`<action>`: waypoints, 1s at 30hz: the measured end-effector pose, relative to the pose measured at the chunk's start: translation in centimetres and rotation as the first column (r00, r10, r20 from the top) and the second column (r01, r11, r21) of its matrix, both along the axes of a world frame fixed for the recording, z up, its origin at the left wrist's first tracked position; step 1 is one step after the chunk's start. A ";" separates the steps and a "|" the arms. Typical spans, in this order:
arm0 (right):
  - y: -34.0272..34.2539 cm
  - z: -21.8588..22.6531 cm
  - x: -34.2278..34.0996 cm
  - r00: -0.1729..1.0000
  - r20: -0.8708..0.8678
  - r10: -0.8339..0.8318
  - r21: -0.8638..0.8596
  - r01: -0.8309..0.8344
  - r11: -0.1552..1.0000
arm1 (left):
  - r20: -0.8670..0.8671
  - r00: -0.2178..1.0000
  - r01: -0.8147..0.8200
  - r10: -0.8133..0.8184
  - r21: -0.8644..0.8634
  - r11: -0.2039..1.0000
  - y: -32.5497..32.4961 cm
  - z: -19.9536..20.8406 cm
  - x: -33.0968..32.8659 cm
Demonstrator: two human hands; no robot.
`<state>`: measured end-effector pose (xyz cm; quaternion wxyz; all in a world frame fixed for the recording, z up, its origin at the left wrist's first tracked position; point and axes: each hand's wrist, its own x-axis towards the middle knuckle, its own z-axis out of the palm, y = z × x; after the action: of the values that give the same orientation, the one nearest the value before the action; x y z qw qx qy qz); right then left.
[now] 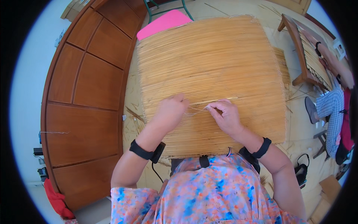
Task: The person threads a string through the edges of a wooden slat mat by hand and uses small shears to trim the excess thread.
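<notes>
A large mat of thin, straw-coloured stalks (pixel 209 59) lies spread out before me, with thread along its right edge. Over its near half, my left hand (pixel 172 111) is closed on one end of a thin pale thread (pixel 195 109). The thread runs across in a few loose strands to my right hand (pixel 226 116), which pinches it between thumb and forefinger. Just behind the right fingers, a loose stalk (pixel 233 98) lies on the mat. My left fingertips are partly hidden by the hand itself.
Beyond the mat are a pink board (pixel 164 24) and a green metal frame (pixel 185 8). Brown wooden cabinets (pixel 84 123) line the left. At right, another person's arm (pixel 333 61) reaches over stalks on a wooden table (pixel 304 59). Straw scraps litter the floor.
</notes>
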<state>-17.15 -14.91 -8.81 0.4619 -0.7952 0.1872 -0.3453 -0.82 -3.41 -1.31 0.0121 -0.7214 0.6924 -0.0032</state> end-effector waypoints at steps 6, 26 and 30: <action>-0.4 -0.3 -0.4 0.999 0.004 0.050 -0.047 -0.050 0.998 | 0.042 0.999 -0.021 0.024 -0.069 0.997 0.4 1.7 -0.6; -0.5 -1.1 -0.6 0.989 -0.052 0.139 -0.123 -0.144 0.982 | 0.277 0.956 0.054 -0.100 0.170 0.984 -1.8 0.5 -2.3; -0.5 -1.1 -0.7 0.986 -0.063 0.152 -0.123 -0.159 0.980 | 0.237 0.969 0.034 -0.070 0.150 0.988 -1.9 -1.0 -2.5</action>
<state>-17.89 -15.39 -9.95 0.4303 -0.8443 0.1142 -0.2983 -3.37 -5.33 -2.34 0.1484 -0.6945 0.7029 -0.0410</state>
